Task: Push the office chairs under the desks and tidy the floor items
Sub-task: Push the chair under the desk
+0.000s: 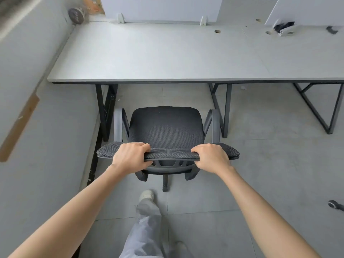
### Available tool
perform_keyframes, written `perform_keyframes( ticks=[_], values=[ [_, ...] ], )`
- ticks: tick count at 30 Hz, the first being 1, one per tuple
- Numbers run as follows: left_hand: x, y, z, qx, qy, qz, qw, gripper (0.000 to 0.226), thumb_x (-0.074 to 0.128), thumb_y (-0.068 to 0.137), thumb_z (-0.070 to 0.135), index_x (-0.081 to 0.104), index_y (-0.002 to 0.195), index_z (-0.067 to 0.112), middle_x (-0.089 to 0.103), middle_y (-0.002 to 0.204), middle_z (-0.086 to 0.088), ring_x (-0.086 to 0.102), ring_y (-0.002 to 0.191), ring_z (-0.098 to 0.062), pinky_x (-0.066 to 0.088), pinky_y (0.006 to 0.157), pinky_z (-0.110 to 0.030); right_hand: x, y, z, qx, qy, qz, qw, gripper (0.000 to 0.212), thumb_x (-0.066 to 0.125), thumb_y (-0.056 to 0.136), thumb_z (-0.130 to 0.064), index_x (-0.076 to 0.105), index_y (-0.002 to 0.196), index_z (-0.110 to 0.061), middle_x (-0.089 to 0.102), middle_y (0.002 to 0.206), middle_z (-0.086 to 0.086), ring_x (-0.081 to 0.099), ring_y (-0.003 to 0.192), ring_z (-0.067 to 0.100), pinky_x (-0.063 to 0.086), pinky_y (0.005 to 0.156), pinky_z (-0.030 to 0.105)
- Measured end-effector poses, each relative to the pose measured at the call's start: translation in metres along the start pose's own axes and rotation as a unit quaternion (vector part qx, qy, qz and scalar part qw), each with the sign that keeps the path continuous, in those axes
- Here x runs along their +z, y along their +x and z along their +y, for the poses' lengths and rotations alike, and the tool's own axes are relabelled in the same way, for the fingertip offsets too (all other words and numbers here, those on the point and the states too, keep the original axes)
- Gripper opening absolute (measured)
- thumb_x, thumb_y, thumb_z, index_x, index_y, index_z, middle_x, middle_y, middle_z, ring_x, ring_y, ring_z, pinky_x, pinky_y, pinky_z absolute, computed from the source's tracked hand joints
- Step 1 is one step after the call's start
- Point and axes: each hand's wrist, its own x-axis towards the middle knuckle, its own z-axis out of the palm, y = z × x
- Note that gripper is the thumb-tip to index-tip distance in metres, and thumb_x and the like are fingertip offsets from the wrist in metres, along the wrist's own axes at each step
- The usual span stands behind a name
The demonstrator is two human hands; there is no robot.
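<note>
Black mesh office chair (166,127) stands on the grey tile floor (260,164), facing the desk (149,56), its seat front just short of the desk's near edge and not yet beneath the top. Backrest top edge (167,155) runs left to right, roughly parallel to the desk edge.

Grip: left hand (130,157) and right hand (212,157) each clasp the backrest's top edge, fingers curled over the front of the mesh, thumbs below at the rear. Hands sit about evenly either side of the centre line; neither arm is clearly nearer.

Key relation: the desk lies straight ahead of the grip, across the seat. The chair stands between the dark left desk leg (106,112) and the next leg frame (223,108), with both armrests inside that gap. Judgement: a straight forward push should carry the seat under; the left armrest (119,123) is nearer its leg than the right, so drift leftward risks a knock.

Surroundings: a white wall (28,90) close on the left, divider panels (162,8) at the desk's far edge, a round dark-lidded container (77,15) in the far left corner. A small dark item (335,204) lies on the floor at far right, identity unclear; it may belong to the tidying step, not yet done.
</note>
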Motion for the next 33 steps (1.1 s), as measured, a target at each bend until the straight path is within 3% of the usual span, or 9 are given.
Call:
perform_keyframes(
  ticks=[6, 13, 18, 23, 33],
  values=[
    [-0.021, 0.069, -0.080, -0.005, 0.007, 0.002, 1.000, 0.025, 0.062, 0.072, 0.039, 0.061, 0.090, 0.021, 0.067, 0.084, 0.005, 0.062, 0.078, -0.025, 0.038, 0.056, -0.027, -0.018, 0.101, -0.022, 0.002, 0.022, 0.020, 1.000, 0.038, 0.057, 0.080, -0.028, 0.059, 0.117, -0.026, 0.066, 0.112, -0.003, 0.060, 0.102, 0.025, 0.047, 0.083, 0.033],
    [-0.033, 0.149, -0.167, 0.007, 0.010, -0.024, 1.000, 0.030, 0.057, 0.075, 0.045, 0.060, 0.095, 0.023, 0.065, 0.089, 0.008, 0.061, 0.082, -0.020, 0.043, 0.061, -0.029, -0.036, 0.207, -0.044, 0.031, 0.031, 0.019, 0.999, 0.021, 0.053, 0.072, -0.022, 0.062, 0.092, -0.023, 0.067, 0.089, -0.004, 0.062, 0.085, 0.022, 0.051, 0.070, 0.032],
    [-0.044, 0.195, -0.212, 0.011, 0.011, -0.036, 0.999, 0.032, 0.058, 0.073, 0.045, 0.059, 0.096, 0.023, 0.065, 0.093, 0.008, 0.061, 0.083, -0.020, 0.043, 0.063, -0.029, -0.049, 0.265, -0.051, 0.036, 0.034, 0.022, 0.999, 0.027, 0.058, 0.078, -0.027, 0.062, 0.104, -0.023, 0.067, 0.101, -0.006, 0.061, 0.097, 0.020, 0.051, 0.078, 0.033],
    [-0.050, 0.228, -0.243, 0.002, 0.018, -0.037, 0.999, 0.032, 0.057, 0.072, 0.047, 0.058, 0.096, 0.026, 0.064, 0.093, 0.011, 0.061, 0.082, -0.018, 0.041, 0.062, -0.027, -0.057, 0.306, -0.055, 0.029, 0.031, 0.033, 0.999, 0.019, 0.056, 0.079, -0.024, 0.061, 0.096, -0.019, 0.066, 0.094, -0.003, 0.062, 0.090, 0.022, 0.048, 0.071, 0.033],
    [-0.051, 0.252, -0.264, -0.005, 0.000, -0.013, 1.000, 0.033, 0.063, 0.071, 0.046, 0.061, 0.096, 0.025, 0.067, 0.093, 0.009, 0.063, 0.084, -0.021, 0.035, 0.059, -0.026, -0.070, 0.338, -0.057, 0.020, 0.022, 0.032, 0.999, 0.027, 0.056, 0.082, -0.025, 0.061, 0.107, -0.016, 0.066, 0.101, -0.001, 0.061, 0.095, 0.023, 0.050, 0.074, 0.034]
  ],
)
